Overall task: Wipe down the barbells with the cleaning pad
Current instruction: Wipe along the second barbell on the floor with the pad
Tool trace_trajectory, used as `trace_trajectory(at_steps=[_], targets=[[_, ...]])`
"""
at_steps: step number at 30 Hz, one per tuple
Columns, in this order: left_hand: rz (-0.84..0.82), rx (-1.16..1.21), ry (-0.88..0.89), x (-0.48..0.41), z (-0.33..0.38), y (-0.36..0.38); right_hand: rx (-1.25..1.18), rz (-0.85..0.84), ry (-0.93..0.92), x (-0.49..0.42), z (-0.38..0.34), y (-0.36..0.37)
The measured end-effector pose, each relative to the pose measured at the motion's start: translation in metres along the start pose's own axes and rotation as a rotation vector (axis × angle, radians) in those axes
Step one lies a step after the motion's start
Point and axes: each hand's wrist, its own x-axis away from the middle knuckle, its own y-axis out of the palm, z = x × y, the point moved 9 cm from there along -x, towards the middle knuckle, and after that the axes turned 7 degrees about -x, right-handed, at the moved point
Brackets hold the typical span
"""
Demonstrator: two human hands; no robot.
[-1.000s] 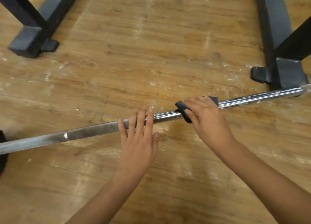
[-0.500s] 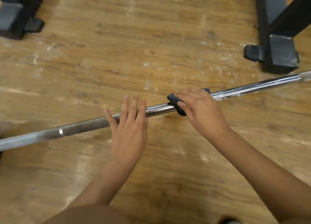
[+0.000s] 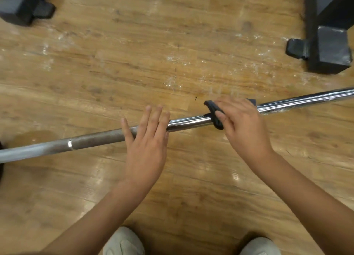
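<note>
one barbell (image 3: 191,121) lies across the wooden floor (image 3: 134,63), running from low on the left to higher on the right; one dark cleaning pad (image 3: 214,114) is wrapped over the shiny stretch of its shaft, right of the middle; two hands are on the bar; two black rack feet stand on the floor beyond it, one at the upper left (image 3: 17,7), one at the upper right (image 3: 329,49); two pale shoes show at the bottom edge, left (image 3: 124,243) and right (image 3: 258,247); one bright ring (image 3: 70,144) circles the dull, darker part of the shaft.

the right hand (image 3: 245,128) grips the pad, fingers curled over its top and far side, thumb (image 3: 220,117) pressing its near left edge, so the pad sits pinched round the bar under the palm; the pad's left end sticks out past the thumb; the left hand (image 3: 147,147) lies flat on the shaft just left of the pad, not touching it, its fingers (image 3: 148,116) straight and laid across the bar, three close together, the outermost splayed to the left.
</note>
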Motion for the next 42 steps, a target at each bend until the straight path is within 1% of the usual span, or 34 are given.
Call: trace_trajectory(at_steps=[2,4,7,9,12,13,15,18,20,22,24,27,30,33,35,36,38,42], targets=[[0.014,0.008,-0.014,0.007,0.002,-0.001,0.041,0.034,-0.047,0.012,-0.015,0.004],[0.038,-0.002,-0.015,0.014,0.004,-0.002,0.049,0.014,-0.109,0.022,-0.032,0.015],[0.057,-0.027,0.012,0.025,0.008,-0.002,0.045,0.005,-0.171,0.031,-0.036,0.019],[0.063,-0.04,0.038,0.035,0.01,-0.002,0.058,0.051,-0.154,0.041,-0.026,0.013],[0.058,-0.067,0.052,0.049,0.015,-0.001,0.03,0.134,-0.035,0.058,-0.011,0.006],[0.063,-0.07,0.053,0.052,0.017,0.0,0.019,0.145,-0.027,0.061,-0.015,0.007],[0.079,-0.085,0.061,0.058,0.02,0.002,0.006,0.116,-0.09,0.062,-0.033,0.015],[0.099,-0.113,0.083,0.069,0.022,0.003,0.018,0.02,-0.202,0.064,-0.045,0.019],[0.08,-0.096,0.106,0.076,0.023,0.003,0.028,-0.005,-0.166,0.068,-0.029,0.01],[0.052,-0.09,0.114,0.082,0.025,0.005,0.029,0.01,-0.096,0.073,-0.013,-0.001],[0.053,-0.098,0.12,0.088,0.029,0.006,0.025,0.021,-0.075,0.076,-0.018,-0.001],[0.089,-0.129,0.146,0.098,0.03,0.009,-0.001,-0.026,-0.152,0.084,-0.044,0.02],[0.097,-0.136,0.204,0.106,0.035,0.01,0.011,-0.063,-0.238,0.094,-0.038,0.018],[0.103,-0.181,0.237,0.115,0.036,0.015,0.055,-0.003,-0.2,0.104,-0.022,0.007],[0.139,-0.218,0.259,0.117,0.034,0.019,0.06,0.072,-0.157,0.106,-0.024,0.004],[0.154,-0.233,0.259,0.117,0.032,0.021,0.049,0.084,-0.154,0.105,-0.029,0.007],[0.178,-0.225,0.27,0.117,0.03,0.021,0.021,0.055,-0.184,0.104,-0.042,0.019],[0.159,-0.191,0.285,0.112,0.028,0.019,0.006,-0.064,-0.283,0.095,-0.043,0.026]])
